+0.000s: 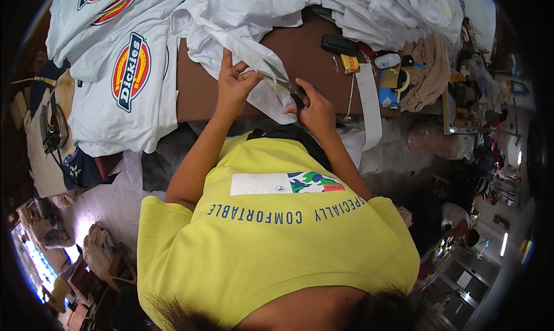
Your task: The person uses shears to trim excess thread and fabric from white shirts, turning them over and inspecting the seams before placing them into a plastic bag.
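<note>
A white knit garment [222, 19] lies bunched on the brown table, one part of it hanging toward me at the front edge. My left hand [235, 86] is at this cloth, index finger stretched along it and the other fingers curled; it seems to grip the cloth's edge, though the contact is partly hidden. In my right hand [317, 111] is a pair of scissors with dark handles, fingers wrapped round them. The scissors' blades [279, 77] point away and left, against the white cloth. Whether the blades are apart is hard to tell.
White shirts with a red and yellow printed emblem [131, 71] overhang the table [202, 89] at left. More white garments [381, 14] are heaped behind. At right lie a black case [339, 45], a yellow packet [350, 64], a paper strip [368, 106], a tape roll [402, 80] and beige cloth [427, 71].
</note>
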Tool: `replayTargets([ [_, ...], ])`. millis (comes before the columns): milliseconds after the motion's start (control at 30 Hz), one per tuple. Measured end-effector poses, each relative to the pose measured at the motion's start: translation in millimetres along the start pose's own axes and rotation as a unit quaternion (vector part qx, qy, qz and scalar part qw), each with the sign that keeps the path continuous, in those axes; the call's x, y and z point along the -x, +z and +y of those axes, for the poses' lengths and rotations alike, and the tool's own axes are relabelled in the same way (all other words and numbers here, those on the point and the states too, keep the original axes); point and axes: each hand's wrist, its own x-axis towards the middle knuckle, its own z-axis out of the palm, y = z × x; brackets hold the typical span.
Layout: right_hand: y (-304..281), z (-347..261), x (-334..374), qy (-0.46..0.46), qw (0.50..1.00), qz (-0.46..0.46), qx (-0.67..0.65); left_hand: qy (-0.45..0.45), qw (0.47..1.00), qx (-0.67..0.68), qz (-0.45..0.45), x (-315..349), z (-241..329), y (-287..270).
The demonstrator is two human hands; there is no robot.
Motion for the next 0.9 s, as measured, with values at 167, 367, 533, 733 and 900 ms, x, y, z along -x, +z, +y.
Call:
replayTargets([
  [167, -6.2, -14.3, -13.9, -0.012, 1.000, -0.018, 0.011, -0.008, 1.000, 0.009, -0.006, 2.1, -0.5, 3.0],
  [367, 11.2, 15.2, 0.1, -0.019, 0.999, 0.018, -0.033, -0.008, 1.000, -0.029, -0.006, -3.4, 4.1, 2.0],
  [533, 6.6, 8.5, -2.8, -0.028, 0.999, 0.028, -0.027, -0.016, 1.000, 0.004, -0.017, -9.4, 1.6, -3.5],
  [733, -2.8, -8.2, -14.8, -0.020, 1.000, 0.015, -0.003, -0.014, 0.999, 0.005, -0.034, -8.7, 1.1, 0.6],
  [900, 14.7, 15.5, -2.2, -0.008, 0.998, 0.042, -0.054, -0.015, 0.999, -0.007, -0.034, -14.7, 5.9, 2.5],
])
